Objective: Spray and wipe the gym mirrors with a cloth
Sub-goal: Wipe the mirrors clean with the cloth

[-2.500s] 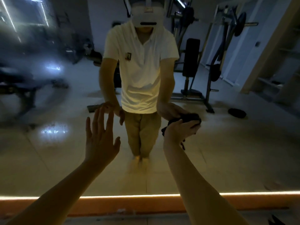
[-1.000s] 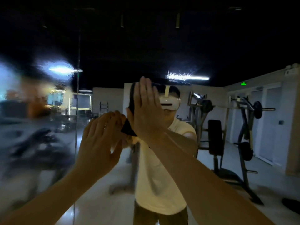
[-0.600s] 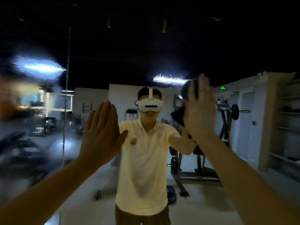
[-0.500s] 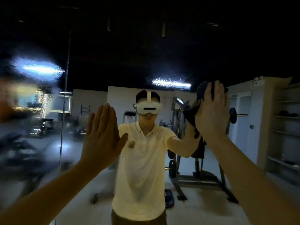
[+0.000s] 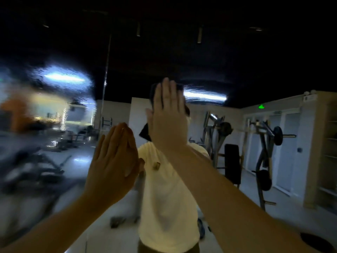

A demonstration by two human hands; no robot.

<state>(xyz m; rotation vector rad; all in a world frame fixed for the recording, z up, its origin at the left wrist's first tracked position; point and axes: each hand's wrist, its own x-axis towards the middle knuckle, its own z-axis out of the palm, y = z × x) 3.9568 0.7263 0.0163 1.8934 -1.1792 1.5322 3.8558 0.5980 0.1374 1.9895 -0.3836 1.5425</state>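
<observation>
**Flat right hand presses the cloth to the glass, left hand raised beside it**

Two bare forearms reach up and away from the bottom of the view. The left hand (image 5: pixel 113 161) stands upright with its fingers (image 5: pixel 118 136) straight and close together, holding nothing; whether its palm touches the glass cannot be told. Just right of it and higher, the right hand (image 5: pixel 168 117) is also flat, with its fingers (image 5: pixel 167 95) straight and its thumb lying alongside. It grips nothing but presses the dark cloth (image 5: pixel 145 133) against the mirror (image 5: pixel 237 70). The cloth is mostly hidden behind the palm; a corner pokes out at the lower left, and dark edges show past the fingertips and on the right side.

A vertical seam (image 5: pixel 105 70) splits the mirror left of the hands. The panel left of that seam looks smeared and hazy, while the right one reflects sharply.

In the reflection, a person in a pale shirt (image 5: pixel 164 189) stands behind the hands. Farther right are a weight machine (image 5: pixel 264 161) and shelves (image 5: pixel 328 152). Above them are a green sign (image 5: pixel 261 106) and a bright light strip (image 5: pixel 204 96) under a dark ceiling.
</observation>
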